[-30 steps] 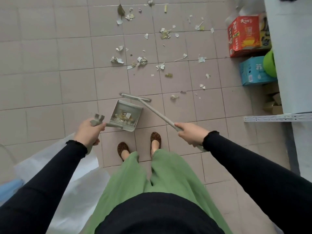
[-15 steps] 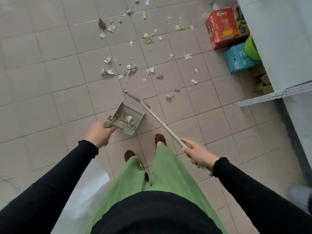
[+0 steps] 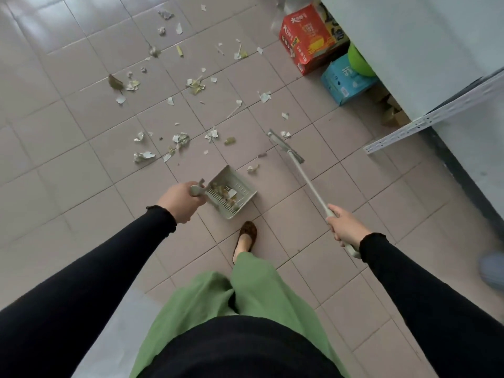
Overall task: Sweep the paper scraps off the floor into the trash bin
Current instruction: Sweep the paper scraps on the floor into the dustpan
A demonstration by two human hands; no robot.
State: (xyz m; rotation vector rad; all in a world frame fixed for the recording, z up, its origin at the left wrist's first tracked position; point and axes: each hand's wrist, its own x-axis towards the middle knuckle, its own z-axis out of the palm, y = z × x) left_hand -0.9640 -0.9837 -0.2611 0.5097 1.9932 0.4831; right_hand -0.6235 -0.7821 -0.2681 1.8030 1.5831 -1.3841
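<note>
Several paper scraps (image 3: 180,139) lie scattered over the tiled floor ahead of me. My left hand (image 3: 181,200) grips the handle of a grey-green dustpan (image 3: 231,190), which holds a few scraps and hangs low over the tiles in front of my foot. My right hand (image 3: 345,227) is closed on the long handle of a flat-headed broom (image 3: 285,147). The broom's head rests on the floor to the right of the dustpan, close to one scrap (image 3: 285,134). No trash bin is in view.
A red carton (image 3: 308,40) and a blue carton (image 3: 345,80) stand at the upper right, with a green ball (image 3: 358,62) behind them. A white cabinet (image 3: 436,50) and a perforated metal rail (image 3: 436,118) run along the right. White sheeting (image 3: 120,331) lies at my lower left.
The view has turned toward the scraps. The broom head has swung from beside the dustpan out to the right. The dustpan has shifted forward and right with my left hand.
</note>
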